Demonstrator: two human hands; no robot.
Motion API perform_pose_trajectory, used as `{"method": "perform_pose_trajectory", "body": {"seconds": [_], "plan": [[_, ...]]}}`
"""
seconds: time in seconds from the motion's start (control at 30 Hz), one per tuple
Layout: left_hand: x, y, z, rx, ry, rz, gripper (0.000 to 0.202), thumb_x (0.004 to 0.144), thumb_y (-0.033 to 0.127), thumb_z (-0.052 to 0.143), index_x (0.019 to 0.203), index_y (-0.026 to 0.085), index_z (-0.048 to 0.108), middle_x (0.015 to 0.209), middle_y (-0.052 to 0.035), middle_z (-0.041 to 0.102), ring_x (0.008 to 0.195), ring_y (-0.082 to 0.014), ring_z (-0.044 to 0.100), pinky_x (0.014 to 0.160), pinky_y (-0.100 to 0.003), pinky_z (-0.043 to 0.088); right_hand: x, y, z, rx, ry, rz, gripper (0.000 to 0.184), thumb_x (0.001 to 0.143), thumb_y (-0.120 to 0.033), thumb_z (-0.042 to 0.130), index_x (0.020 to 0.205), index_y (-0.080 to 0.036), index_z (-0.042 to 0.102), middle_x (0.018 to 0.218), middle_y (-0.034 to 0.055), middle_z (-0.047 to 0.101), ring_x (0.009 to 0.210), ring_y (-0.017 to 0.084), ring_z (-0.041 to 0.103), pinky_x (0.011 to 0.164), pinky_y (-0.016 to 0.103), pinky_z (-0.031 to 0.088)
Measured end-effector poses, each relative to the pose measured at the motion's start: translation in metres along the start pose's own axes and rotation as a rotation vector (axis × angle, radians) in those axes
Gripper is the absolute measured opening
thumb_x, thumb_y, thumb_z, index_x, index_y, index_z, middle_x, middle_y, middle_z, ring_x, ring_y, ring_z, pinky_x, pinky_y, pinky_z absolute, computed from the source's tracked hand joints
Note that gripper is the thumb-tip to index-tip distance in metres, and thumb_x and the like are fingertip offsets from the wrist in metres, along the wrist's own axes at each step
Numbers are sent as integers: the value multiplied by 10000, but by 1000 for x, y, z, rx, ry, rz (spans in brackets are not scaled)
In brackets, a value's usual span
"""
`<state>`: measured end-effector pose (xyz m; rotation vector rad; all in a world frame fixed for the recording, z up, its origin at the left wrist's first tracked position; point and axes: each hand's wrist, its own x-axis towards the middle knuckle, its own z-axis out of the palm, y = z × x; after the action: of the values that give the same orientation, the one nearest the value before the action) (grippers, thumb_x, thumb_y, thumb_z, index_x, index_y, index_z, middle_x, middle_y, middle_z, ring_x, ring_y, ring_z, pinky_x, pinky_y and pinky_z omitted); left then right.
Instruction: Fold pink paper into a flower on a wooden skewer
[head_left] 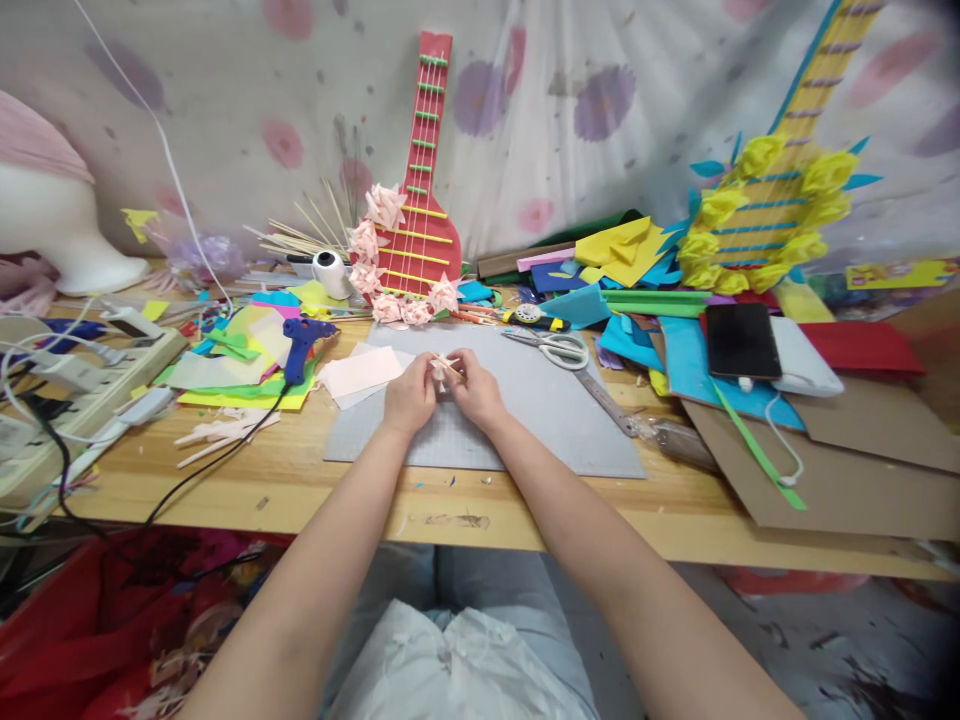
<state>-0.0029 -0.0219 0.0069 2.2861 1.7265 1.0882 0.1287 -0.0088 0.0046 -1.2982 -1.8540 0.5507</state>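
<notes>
Over the grey cutting mat (540, 420), my two hands meet around a small folded piece of pale pink paper (441, 368). My left hand (410, 393) pinches it from the left. In the fingers of my right hand (478, 387) is what looks like a thin wooden stick (448, 364), lying against the paper. The fingers cover much of both. Flat pale pink paper sheets (361, 372) lie just left of my left hand. Scissors (559, 348) with pale handles and a metal ruler (606, 402) rest on the right part of the mat.
A red paper instrument (416, 225) with pink paper flowers stands behind the mat; a yellow one (780, 200) stands at right. A blue glue gun (302, 350) and a power strip (82, 400) are at left. A black phone (742, 340) lies over cardboard (847, 490).
</notes>
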Motion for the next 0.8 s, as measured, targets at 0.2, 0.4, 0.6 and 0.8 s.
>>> {"method": "perform_pose_trajectory", "body": {"seconds": [0.2, 0.4, 0.6, 0.8], "plan": [[-1, 0, -1, -118, 40, -28, 322, 781, 183, 392, 1101, 186, 427, 888, -22, 620, 676, -117, 574, 659, -240, 431, 0, 2, 0, 10, -2, 26, 238, 806, -300, 412, 1039, -257, 433, 843, -17, 639, 727, 140, 602, 651, 249, 429], [-2, -1, -3, -380, -14, -72, 343, 771, 256, 448, 1104, 188, 397, 888, -23, 607, 543, -64, 507, 574, -201, 419, 0, 5, -1, 68, 3, 41, 222, 808, -295, 416, 1026, -256, 433, 829, -17, 646, 706, 133, 606, 642, 244, 433], [-4, -2, -1, -393, -18, -102, 278, 765, 250, 445, 1036, 203, 405, 797, 11, 599, 510, -69, 484, 549, -205, 388, 0, 5, 0, 84, 0, 38, 218, 802, -288, 427, 1017, -254, 433, 836, -22, 637, 726, 127, 601, 651, 243, 428], [-5, -1, -2, -361, 7, -91, 257, 762, 191, 414, 1018, 206, 390, 771, 6, 580, 563, -99, 522, 577, -225, 388, 0, 0, -5, 23, -6, 51, 251, 809, -349, 414, 1037, -247, 430, 829, -26, 619, 690, 117, 572, 637, 233, 396]]}}
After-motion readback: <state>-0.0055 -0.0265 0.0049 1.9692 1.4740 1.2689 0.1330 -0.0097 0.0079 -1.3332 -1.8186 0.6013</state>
